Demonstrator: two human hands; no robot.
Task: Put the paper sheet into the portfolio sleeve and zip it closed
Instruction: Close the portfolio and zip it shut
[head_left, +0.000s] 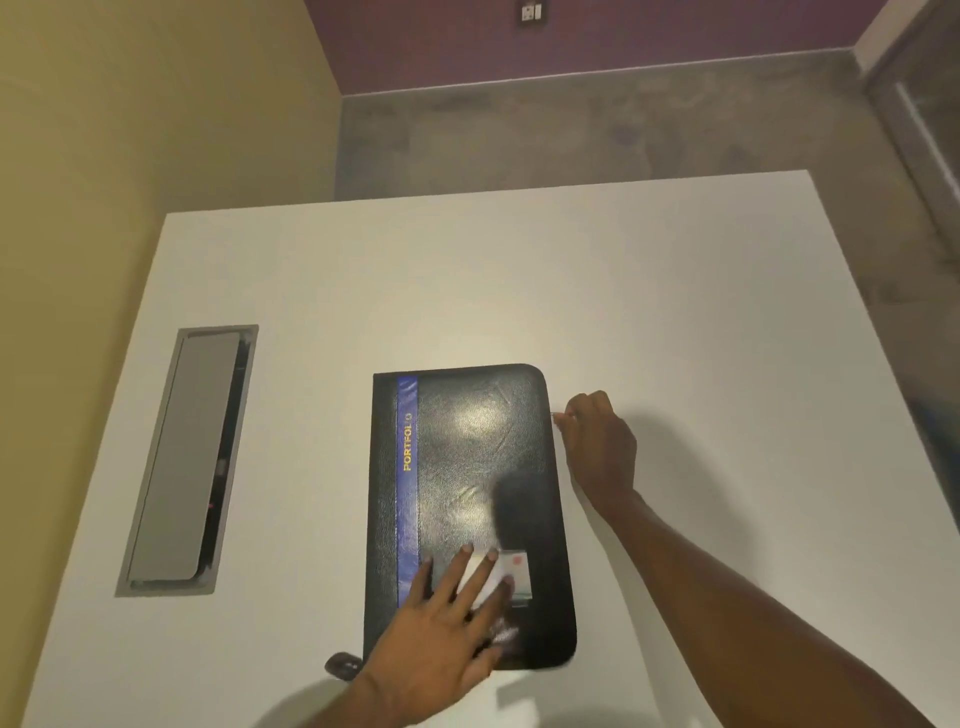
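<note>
A black portfolio (467, 467) with a blue stripe and yellow lettering lies closed and flat on the white table (675, 312). My left hand (447, 618) presses flat on its near end, fingers spread, partly over a small white label (511, 571). My right hand (597, 441) is at the portfolio's right edge near the far corner, fingers pinched on the small metal zipper pull (555, 415). No paper sheet is visible.
A grey recessed cable hatch (187, 462) sits in the table at the left. A small dark object (343, 665) lies by the portfolio's near left corner. Beyond the table's far edge is grey floor (571, 140).
</note>
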